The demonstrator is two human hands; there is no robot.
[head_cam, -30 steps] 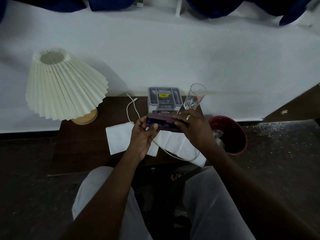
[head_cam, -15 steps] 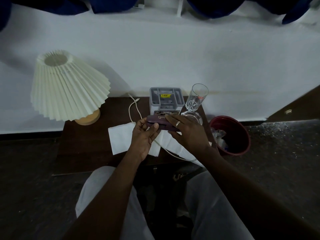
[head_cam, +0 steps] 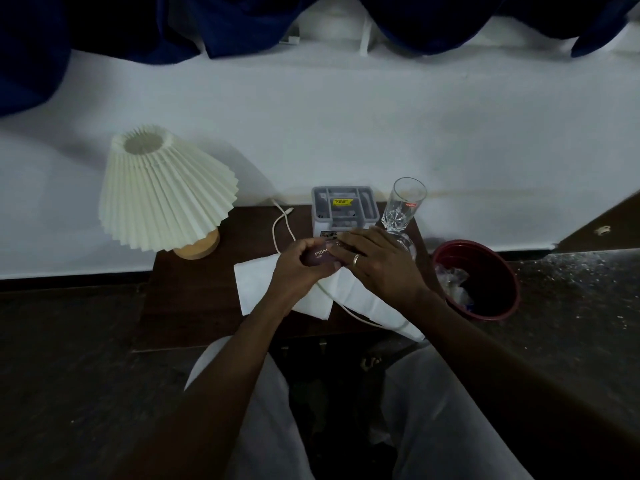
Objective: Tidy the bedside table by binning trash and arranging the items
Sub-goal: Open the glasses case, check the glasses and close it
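Both hands hold a small maroon case (head_cam: 320, 258) with white lettering above the dark wooden bedside table (head_cam: 194, 292). My left hand (head_cam: 298, 271) grips its left end. My right hand (head_cam: 377, 261), with a ring on one finger, lies over its right part and hides most of it. Under the hands lie white tissues (head_cam: 258, 282), and a white cable (head_cam: 280, 226) runs across them. Just behind the hands stands a grey organiser box (head_cam: 343, 211) with a yellow label. A tall clear glass (head_cam: 403, 207) stands right of the box.
A pleated cream lamp (head_cam: 162, 192) on a wooden base stands at the table's left back. A red bin (head_cam: 485, 271) with crumpled trash in it sits on the floor right of the table. A white wall is behind. My knees are below the table's front edge.
The case has tilted and my right hand has slid over its top, covering more of it. The view has shifted slightly; both hands stay in front of the grey box.
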